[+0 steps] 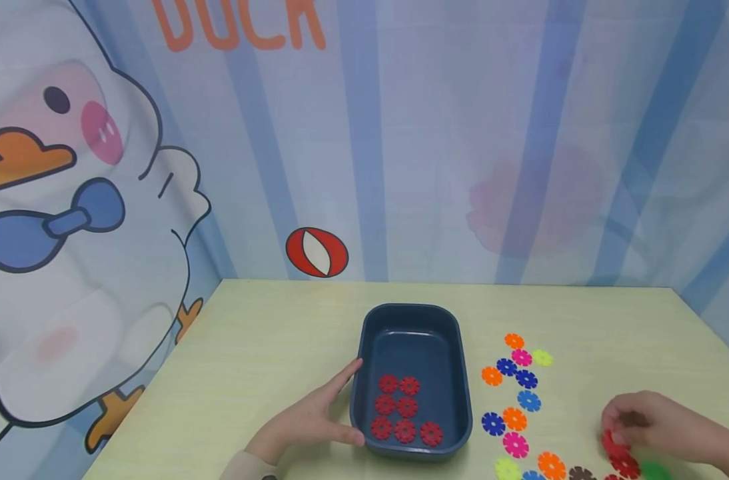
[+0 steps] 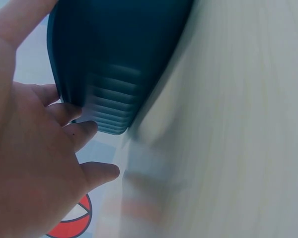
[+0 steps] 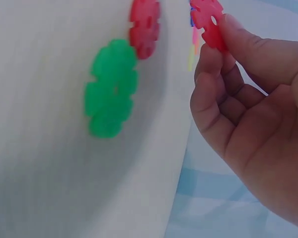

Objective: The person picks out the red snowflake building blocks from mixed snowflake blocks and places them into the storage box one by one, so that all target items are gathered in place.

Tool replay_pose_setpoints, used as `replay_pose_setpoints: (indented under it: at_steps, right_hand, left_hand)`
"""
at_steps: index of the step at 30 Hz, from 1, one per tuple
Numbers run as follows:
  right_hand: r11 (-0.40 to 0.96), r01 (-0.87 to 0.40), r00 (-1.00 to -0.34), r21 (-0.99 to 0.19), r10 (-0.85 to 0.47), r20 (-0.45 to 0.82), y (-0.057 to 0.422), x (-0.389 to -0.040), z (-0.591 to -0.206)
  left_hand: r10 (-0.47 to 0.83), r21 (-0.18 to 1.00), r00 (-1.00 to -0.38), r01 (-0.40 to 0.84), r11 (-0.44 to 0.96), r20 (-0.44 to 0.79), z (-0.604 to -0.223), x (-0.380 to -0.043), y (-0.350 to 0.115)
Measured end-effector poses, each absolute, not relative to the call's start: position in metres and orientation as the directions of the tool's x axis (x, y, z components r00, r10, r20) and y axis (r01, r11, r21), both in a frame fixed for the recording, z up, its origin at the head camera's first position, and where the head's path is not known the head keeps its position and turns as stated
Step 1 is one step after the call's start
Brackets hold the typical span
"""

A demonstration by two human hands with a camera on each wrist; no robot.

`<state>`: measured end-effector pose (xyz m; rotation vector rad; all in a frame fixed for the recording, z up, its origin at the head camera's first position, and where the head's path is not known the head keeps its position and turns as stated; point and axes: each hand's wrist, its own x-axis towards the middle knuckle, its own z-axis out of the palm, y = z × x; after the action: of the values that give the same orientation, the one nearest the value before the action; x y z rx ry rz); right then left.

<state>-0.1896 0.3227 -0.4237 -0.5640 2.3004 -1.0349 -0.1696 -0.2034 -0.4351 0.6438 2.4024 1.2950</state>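
Observation:
My right hand (image 1: 652,423) pinches a red notched snowflake disc (image 3: 207,20) between thumb and fingers, above the right part of the table. Below it lie another red disc (image 3: 144,29) and a green disc (image 3: 114,89). My left hand (image 1: 310,417) rests against the left side of a dark blue tray (image 1: 356,400), its fingers spread and fairly straight, touching the outer wall (image 2: 114,44). Inside the tray, several red discs (image 1: 407,407) lie flat in rows toward the near end.
Right of the tray, a winding line of loose discs includes orange (image 1: 514,419), dark blue (image 1: 493,423), pink (image 1: 516,445), yellow (image 1: 508,469) and brown (image 1: 580,473) ones. A printed cloth (image 1: 424,133) hangs behind the pale table (image 1: 268,333).

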Motion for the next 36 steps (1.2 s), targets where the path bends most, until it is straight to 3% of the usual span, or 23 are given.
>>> replay_pose_setpoints:
  at_steps: [14,21,28,36]
  right_hand:
    - [0.534,-0.33,-0.705,-0.779,-0.688,-0.173,0.278,-0.208,-0.387]
    - [0.415,-0.471,-0.644,-0.779,-0.765,-0.018,0.248,-0.217,-0.375]
    - [0.422,-0.44,-0.677,-0.793,-0.736,-0.015,0.214,-0.216,-0.365]
    - [0.349,-0.492,-0.636,-0.797,-0.769,0.056,0.174,-0.22,-0.365]
  left_hand:
    - [0.538,0.847,-0.84,0.231,0.479,-0.075,-0.437,-0.169,-0.205]
    - [0.539,0.844,-0.839,0.234,0.483,-0.076,-0.437,-0.17,-0.205]
    - [0.536,0.84,-0.841,0.241,0.486,-0.068,-0.436,-0.17,-0.204]
    - [0.55,0.847,-0.834,0.255,0.467,-0.052,-0.437,-0.169,-0.205]
